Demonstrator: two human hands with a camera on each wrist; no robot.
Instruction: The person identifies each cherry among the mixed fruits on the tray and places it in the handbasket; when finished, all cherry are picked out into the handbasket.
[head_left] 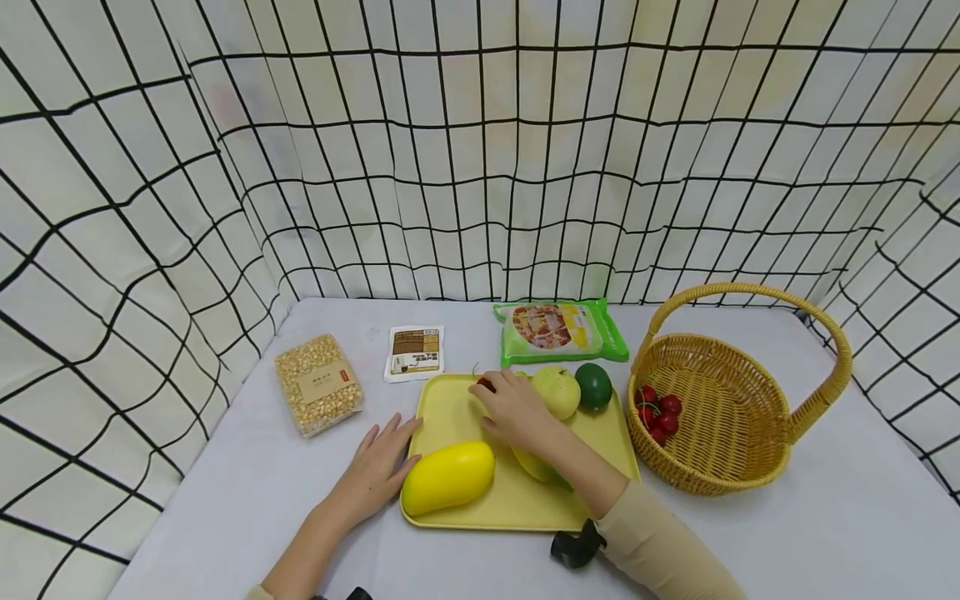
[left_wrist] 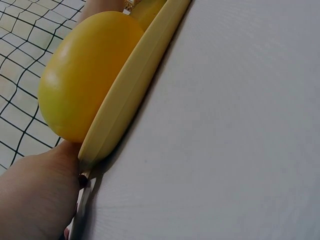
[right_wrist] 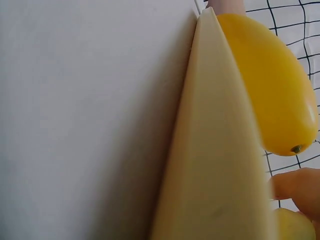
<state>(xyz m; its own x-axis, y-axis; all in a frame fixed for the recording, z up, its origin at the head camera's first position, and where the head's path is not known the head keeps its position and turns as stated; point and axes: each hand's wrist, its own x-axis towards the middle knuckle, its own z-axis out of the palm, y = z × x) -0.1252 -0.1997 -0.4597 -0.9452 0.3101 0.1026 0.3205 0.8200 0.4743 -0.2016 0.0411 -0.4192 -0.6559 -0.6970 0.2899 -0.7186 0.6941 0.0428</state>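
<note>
On the yellow tray, my right hand pinches a dark red cherry near the far edge; its thin stem sticks up beyond the fingers. My left hand lies at the tray's left side with fingers spread, fingertips and thumb at the rim. Close to that thumb sits a large yellow mango-like fruit, seen also in the left wrist view and the right wrist view. A pale green round fruit and a dark green fruit stand beyond my right hand. Another yellow fruit is partly hidden under that forearm.
A wicker basket with a tall handle stands right of the tray, with several red cherries inside. Behind the tray lie a green food packet and a small white-brown packet. A bag of corn kernels lies left.
</note>
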